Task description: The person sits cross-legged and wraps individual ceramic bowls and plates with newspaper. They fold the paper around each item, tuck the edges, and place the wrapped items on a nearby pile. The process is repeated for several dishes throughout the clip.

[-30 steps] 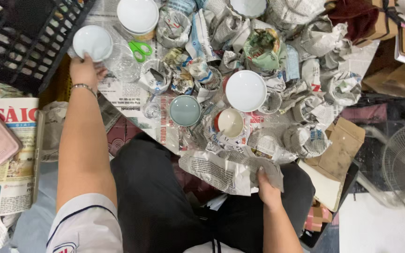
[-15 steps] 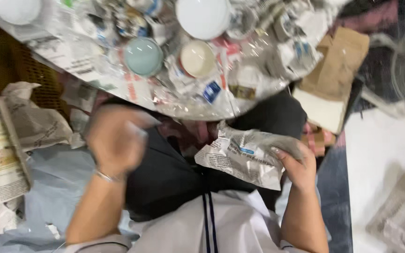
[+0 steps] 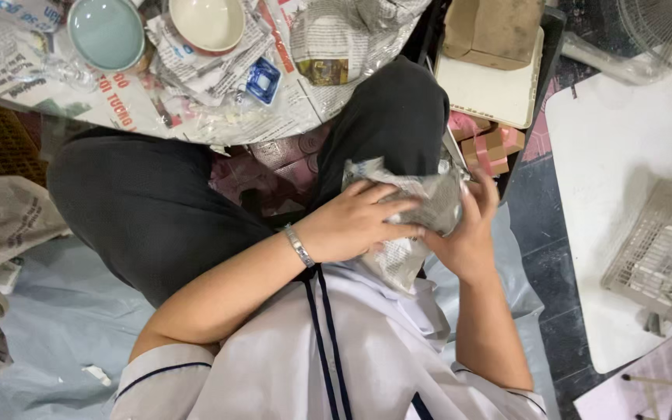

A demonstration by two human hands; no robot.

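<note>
A crumpled sheet of newspaper [image 3: 414, 204] bunched into a bundle rests over my lap by my right knee. My left hand [image 3: 355, 223], with a metal bracelet on its wrist, presses on the bundle from the left, fingers spread over it. On the opposite side, my right hand [image 3: 468, 229] cups the bundle, fingers curled around its edge. What is inside the paper is hidden. I sit cross-legged in dark trousers [image 3: 149, 206] and a white shirt.
Ahead lie spread newspapers with a pale green bowl [image 3: 106, 33], a cream bowl [image 3: 208, 22] and a small blue square dish [image 3: 262, 80]. A cardboard box [image 3: 494, 31] stands at the upper right; a white wire basket [image 3: 663, 245] and a fan [image 3: 670, 31] stand right.
My left hand came back from the far dishes to the newspaper bundle, which both hands now clasp. The view has tilted down toward my lap.
</note>
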